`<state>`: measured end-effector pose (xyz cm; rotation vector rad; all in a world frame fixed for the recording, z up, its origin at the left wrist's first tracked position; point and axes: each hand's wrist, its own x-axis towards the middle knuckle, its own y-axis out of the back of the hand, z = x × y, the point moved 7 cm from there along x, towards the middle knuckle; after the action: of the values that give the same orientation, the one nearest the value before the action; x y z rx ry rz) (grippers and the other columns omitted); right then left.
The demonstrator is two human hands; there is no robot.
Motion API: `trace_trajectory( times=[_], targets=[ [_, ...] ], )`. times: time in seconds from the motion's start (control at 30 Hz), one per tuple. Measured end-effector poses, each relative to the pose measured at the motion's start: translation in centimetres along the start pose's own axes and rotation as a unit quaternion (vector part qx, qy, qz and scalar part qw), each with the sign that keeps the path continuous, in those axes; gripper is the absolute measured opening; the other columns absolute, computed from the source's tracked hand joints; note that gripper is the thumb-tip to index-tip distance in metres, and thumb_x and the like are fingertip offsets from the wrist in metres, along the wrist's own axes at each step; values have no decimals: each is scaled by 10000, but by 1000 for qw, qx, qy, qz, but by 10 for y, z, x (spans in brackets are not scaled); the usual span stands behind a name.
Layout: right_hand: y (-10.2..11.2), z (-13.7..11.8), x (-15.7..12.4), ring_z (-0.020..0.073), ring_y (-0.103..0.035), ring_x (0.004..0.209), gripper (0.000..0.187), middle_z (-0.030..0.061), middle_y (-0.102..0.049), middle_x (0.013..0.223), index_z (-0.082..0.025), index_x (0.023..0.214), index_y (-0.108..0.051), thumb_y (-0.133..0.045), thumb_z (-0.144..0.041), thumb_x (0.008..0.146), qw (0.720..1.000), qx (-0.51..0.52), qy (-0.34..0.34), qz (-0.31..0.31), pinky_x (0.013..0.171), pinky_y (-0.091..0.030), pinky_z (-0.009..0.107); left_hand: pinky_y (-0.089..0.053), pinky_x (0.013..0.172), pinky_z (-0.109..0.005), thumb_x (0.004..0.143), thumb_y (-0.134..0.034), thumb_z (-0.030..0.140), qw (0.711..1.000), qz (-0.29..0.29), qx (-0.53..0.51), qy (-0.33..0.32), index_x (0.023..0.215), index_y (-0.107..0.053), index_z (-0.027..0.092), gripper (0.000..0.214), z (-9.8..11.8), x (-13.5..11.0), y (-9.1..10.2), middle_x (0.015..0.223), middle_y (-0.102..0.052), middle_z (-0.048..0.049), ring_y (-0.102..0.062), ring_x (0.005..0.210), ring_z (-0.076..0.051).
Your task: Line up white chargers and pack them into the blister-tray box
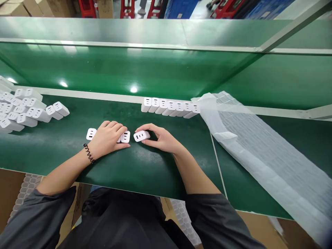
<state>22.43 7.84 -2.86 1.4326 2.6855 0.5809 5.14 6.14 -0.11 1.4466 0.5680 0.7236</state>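
Observation:
My left hand (109, 137) lies over small white charger blocks on the green bench; one block (91, 134) shows at its left and another (126, 137) at its fingertips. Its fingers curl down around them. A black coil band circles that wrist. My right hand (161, 139) pinches a single white charger block (141, 136) with thumb and fingers, close beside the left hand. A neat row of white blocks (169, 107) stands behind my hands near the bench's back rail.
A pile of several white blocks (26, 109) lies at the left. A long strip of white foam wrap (259, 148) runs across the right of the bench. A green conveyor belt (124, 69) lies beyond the rail. Cardboard boxes sit under the bench's front edge.

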Motion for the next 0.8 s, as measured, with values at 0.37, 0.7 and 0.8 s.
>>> trace_trajectory(
  times=[0.37,0.7,0.8],
  targets=[
    [-26,-2,-4,170,-564,782,376,95,-473,1141,-266,1178,-609,-723,-367,834,983,-170,-9,66,646,-576,354,-406,1052,-372,824,-667,635,978,-138,-149,43,1452,-423,249,777,-76,-37,27,1471,-499,-97,-497,1315,-274],
    [-38,2,-4,192,-604,839,418,105,-550,1201,-275,1240,-446,-663,-326,886,983,-175,50,29,643,-556,334,-441,857,-248,743,-772,404,949,-246,-179,82,1386,-480,214,731,-90,-45,-2,1288,-573,-83,-590,1115,-217],
    [-43,1,-4,256,-618,991,572,128,-538,1223,-276,1390,-383,-657,-356,894,971,-231,53,36,663,-559,350,-431,839,-254,760,-756,365,953,-244,-160,76,1344,-518,216,648,-82,-40,-3,1187,-615,-58,-587,1087,-219]
  ],
)
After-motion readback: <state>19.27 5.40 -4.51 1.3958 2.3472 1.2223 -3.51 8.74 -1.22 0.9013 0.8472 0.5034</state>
